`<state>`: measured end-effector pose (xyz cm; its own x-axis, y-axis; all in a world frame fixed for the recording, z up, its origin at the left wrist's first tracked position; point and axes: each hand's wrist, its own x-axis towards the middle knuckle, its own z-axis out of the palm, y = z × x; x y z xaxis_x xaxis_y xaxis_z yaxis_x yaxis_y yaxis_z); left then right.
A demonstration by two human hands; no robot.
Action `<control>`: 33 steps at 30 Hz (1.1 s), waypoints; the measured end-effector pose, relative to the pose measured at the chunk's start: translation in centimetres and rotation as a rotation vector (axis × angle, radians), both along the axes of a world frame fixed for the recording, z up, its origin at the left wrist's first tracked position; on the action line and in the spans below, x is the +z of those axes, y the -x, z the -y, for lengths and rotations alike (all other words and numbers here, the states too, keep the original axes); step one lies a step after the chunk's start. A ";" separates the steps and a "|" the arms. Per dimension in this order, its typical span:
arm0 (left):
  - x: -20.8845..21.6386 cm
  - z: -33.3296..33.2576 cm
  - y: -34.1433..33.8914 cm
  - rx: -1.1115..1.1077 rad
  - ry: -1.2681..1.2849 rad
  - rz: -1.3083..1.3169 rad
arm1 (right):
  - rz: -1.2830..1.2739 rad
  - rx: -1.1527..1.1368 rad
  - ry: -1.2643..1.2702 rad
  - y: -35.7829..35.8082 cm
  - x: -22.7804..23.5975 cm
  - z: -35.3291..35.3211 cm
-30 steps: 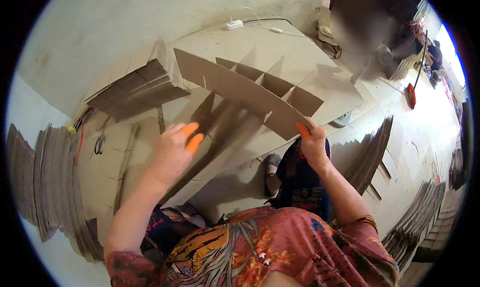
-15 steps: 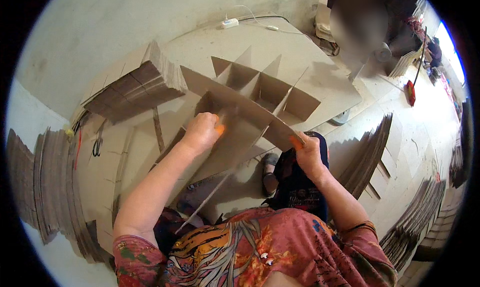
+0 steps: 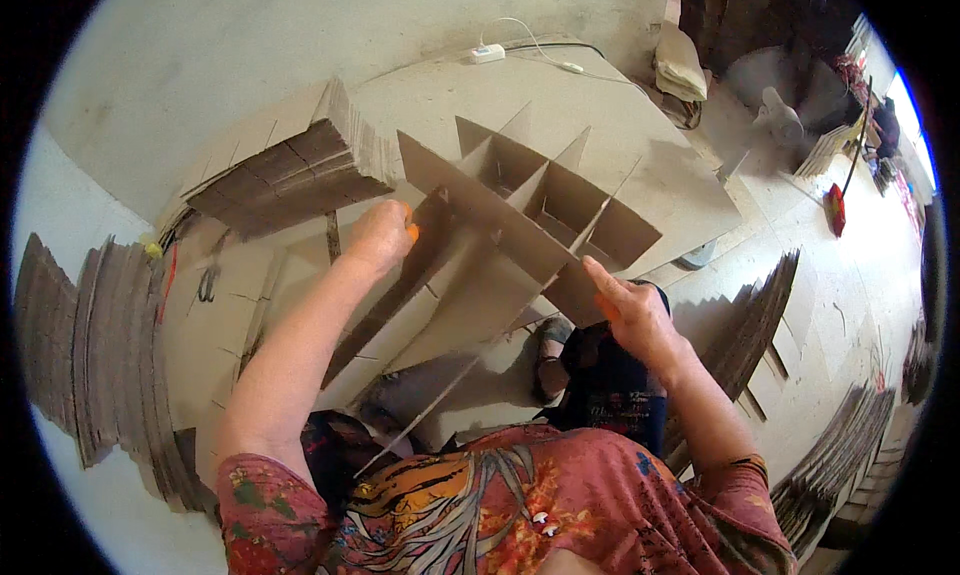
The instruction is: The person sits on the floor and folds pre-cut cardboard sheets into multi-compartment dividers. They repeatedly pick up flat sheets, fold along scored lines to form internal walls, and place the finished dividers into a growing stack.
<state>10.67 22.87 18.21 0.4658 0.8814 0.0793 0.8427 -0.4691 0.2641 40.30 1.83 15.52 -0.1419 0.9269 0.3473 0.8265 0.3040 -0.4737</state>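
A partly interlocked grid of brown cardboard dividers (image 3: 480,212) stands at the near side of a pale table, its crossing strips forming open cells. My left hand (image 3: 380,239) is closed at the upper end of a long cardboard strip (image 3: 388,303) on the grid's left; its fingertips are partly hidden. At the right end of the front cross strip, my right hand (image 3: 636,313) grips the cardboard, forefinger stretched along a slot crossing. Orange covers show on fingers of both hands. A wide cardboard panel (image 3: 480,285) slopes from the grid toward my lap.
A stack of cardboard strips (image 3: 290,170) lies on the table (image 3: 400,75) at the left back. More stacks stand at far left (image 3: 115,345) and right (image 3: 745,325). A white power strip (image 3: 487,54) with cable sits by the wall; a fan (image 3: 780,115) stands back right.
My left hand has moved left relative to the grid, showing more of the left strip. My right forefinger now reaches out at the crossing. The whole view has shifted slightly.
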 end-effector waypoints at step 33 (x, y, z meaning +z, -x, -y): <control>9.5 -12.5 12.9 0.230 -0.190 0.474 | -0.414 0.107 -0.313 7.3 5.6 -9.6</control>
